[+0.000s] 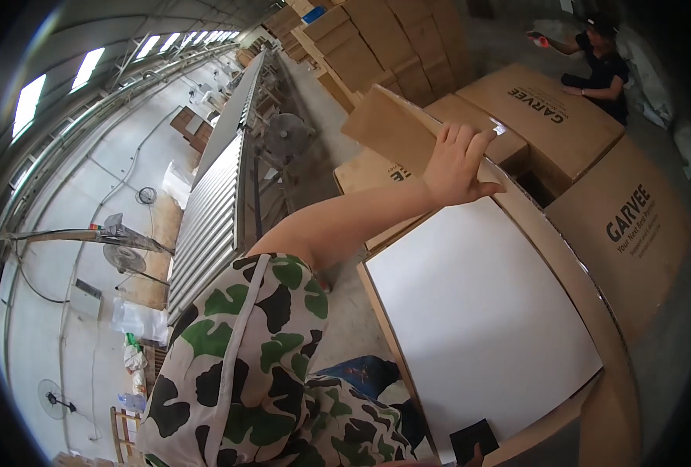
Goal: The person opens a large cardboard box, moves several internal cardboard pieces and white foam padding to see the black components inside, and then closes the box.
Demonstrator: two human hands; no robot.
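An opened brown carton (612,373) stands before me, with a large flat white panel (478,311) lying inside it. My left hand (458,163) reaches across to the far end, its fingers closed over the carton's edge beside a raised flap (392,128). At the bottom of the view, only a finger or thumb of my right hand (476,458) shows. It presses on a small flat black square piece (472,440) at the near corner of the white panel. The rest of that hand is cut off by the lower edge.
Closed printed cartons (544,117) lie beyond and right of the open one. Stacked boxes (392,47) rise behind. A roller conveyor (209,226) runs along the left, near a floor fan (287,136). Another person (601,74) in dark clothes is at the far right.
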